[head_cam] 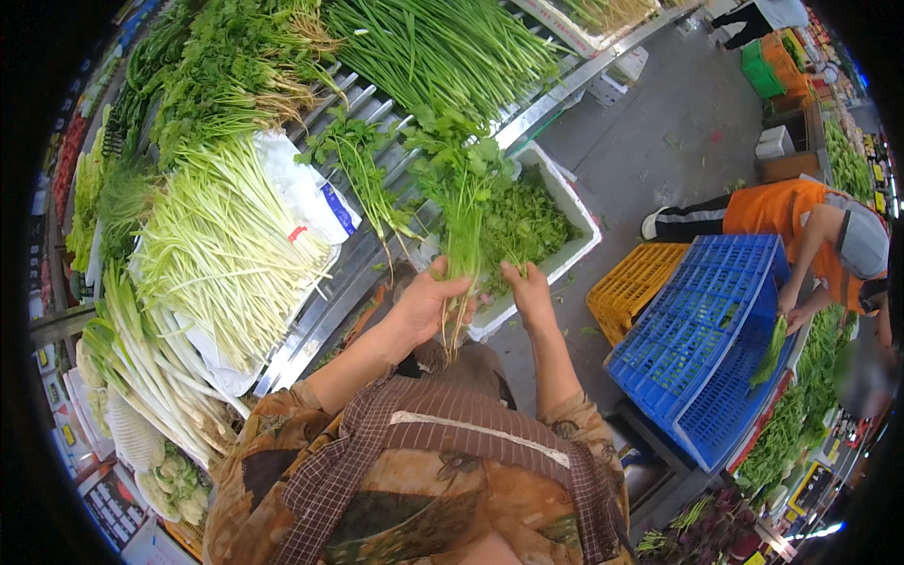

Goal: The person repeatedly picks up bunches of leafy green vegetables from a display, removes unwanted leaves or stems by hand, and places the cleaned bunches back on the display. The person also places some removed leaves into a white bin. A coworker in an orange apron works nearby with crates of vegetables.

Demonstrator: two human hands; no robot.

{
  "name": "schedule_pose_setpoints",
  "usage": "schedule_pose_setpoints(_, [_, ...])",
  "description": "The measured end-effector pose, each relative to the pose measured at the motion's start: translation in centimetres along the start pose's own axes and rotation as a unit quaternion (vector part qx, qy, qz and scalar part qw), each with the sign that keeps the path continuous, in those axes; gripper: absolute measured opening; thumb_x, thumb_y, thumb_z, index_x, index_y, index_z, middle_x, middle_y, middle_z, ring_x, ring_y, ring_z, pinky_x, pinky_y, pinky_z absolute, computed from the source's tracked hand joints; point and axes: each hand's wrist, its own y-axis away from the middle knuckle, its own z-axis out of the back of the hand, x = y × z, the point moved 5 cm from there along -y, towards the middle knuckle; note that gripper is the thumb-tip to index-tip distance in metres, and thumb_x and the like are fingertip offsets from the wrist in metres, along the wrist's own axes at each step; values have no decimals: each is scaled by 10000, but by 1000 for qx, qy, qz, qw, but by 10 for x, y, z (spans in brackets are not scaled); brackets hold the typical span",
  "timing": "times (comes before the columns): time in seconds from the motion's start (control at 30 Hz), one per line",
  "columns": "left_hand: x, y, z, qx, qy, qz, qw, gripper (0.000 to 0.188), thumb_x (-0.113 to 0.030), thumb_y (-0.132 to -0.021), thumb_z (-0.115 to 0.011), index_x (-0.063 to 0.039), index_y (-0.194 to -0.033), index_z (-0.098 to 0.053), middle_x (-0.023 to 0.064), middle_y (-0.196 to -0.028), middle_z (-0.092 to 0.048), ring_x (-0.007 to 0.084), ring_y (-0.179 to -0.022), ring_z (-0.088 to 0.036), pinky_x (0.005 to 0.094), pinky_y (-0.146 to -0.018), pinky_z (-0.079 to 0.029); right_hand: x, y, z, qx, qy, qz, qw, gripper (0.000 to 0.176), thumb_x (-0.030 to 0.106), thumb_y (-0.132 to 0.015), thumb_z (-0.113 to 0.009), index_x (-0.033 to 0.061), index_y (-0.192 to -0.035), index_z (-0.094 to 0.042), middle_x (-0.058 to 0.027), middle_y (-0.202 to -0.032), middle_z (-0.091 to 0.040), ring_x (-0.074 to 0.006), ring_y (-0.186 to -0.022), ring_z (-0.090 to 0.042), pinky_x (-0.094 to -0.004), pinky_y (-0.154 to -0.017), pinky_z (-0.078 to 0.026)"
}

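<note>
My left hand (pixel 424 300) grips a bunch of coriander (pixel 466 212) low on its stems, leaves pointing away from me and pale roots hanging below the fist. To its right, my right hand (pixel 533 296) pinches a few thin green stems between thumb and finger, partly hidden by the fingers. Beyond and beneath both hands is a white foam box (pixel 583 247) holding loose coriander greens (pixel 533 219). A small loose group of coriander sprigs (pixel 364 166) lies on the metal rollers (pixel 367 99) left of the bunch.
Garlic chives (pixel 438 56), rooted coriander (pixel 219 78), pale yellow-green stalks (pixel 219 254) and leeks (pixel 148 353) lie on the left-hand display. A metal rail (pixel 565 92) edges the rollers. At right, a person in an orange vest (pixel 766 208) handles greens by a blue crate (pixel 699 339) and a yellow crate (pixel 628 286).
</note>
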Motion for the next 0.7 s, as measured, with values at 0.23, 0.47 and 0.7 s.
schedule_pose_setpoints(0.23, [-1,4,2,-31,-6,-5,999,284,-63,-870,-567,-91,-1104,-410,98,-887,-608,187,-653,-630,282,-483,-501,5,3,-15,146,-431,-116,883,332,364,-867,-616,129,-764,-405,64,-566,-353,-43,-432,-291,-206,-384,-234])
schedule_pose_setpoints(0.47, [0,5,2,-20,-53,-25,998,272,-109,-893,-542,-86,-1151,-458,55,-1016,-599,182,-803,-626,289,-605,-524,53,37,-40,153,-94,91,979,229,242,-862,-626,28,-932,-586,-40,-751,-609,-93,-634,-542,-241,-562,-445])
schedule_pose_setpoints(0.7, [-1,11,8,-23,-104,-6,994,227,-216,-952,-464,-82,-1134,-492,22,-980,-598,130,-785,-598,274,-616,-516,32,38,-36,161,-178,-19,970,164,234,-879,-604,79,-861,-555,58,-629,-460,-33,-528,-365,-209,-468,-282])
